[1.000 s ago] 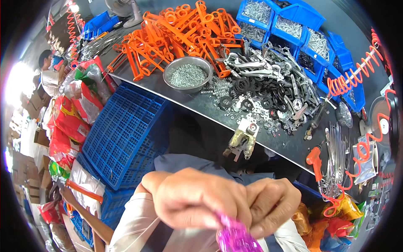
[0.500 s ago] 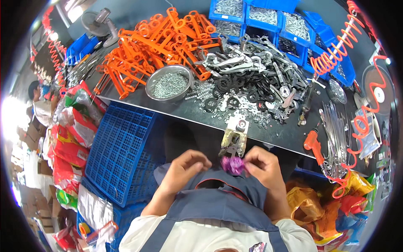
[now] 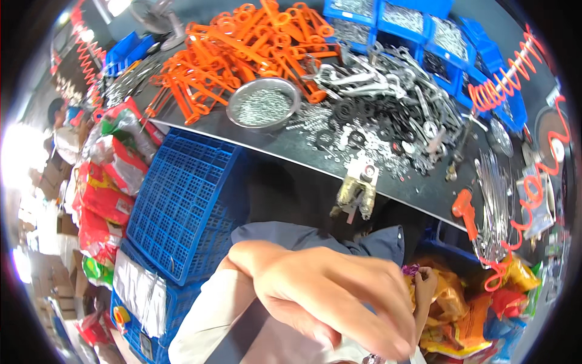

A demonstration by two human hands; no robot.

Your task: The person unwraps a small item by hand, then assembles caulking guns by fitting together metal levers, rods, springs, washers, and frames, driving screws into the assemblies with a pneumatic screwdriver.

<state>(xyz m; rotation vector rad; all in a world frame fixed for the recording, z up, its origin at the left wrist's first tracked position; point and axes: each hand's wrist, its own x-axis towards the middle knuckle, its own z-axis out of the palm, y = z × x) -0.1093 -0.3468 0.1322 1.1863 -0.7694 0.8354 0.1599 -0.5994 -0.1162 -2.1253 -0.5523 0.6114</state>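
Observation:
My left hand (image 3: 330,291) is raised close to the camera and looks large and slightly blurred. Its fingers stretch out toward the lower right, with nothing visible in them. Partly behind it, off to the right, my right hand (image 3: 425,284) pinches a shiny purple crumpled wrapper (image 3: 411,269) beside the plastic bags. At the bench edge in front of me stands a small metal fixture (image 3: 357,189) with yellowish, tape-like wrapping on its two prongs. A round bowl of small metal parts (image 3: 264,104) sits farther left on the bench (image 3: 273,141).
Orange handles (image 3: 242,54) are heaped at the back left, next to a pile of grey metal levers and black rings (image 3: 388,103). Blue bins (image 3: 400,21) line the back. An orange-red power tool (image 3: 464,209) lies right; blue crates (image 3: 179,200) stand left; colourful bags (image 3: 454,303) fill the lower right.
My left hand has risen from my lap toward the camera. My right hand has carried the purple wrapper to the right, beside the bags. The whole view has shifted slightly.

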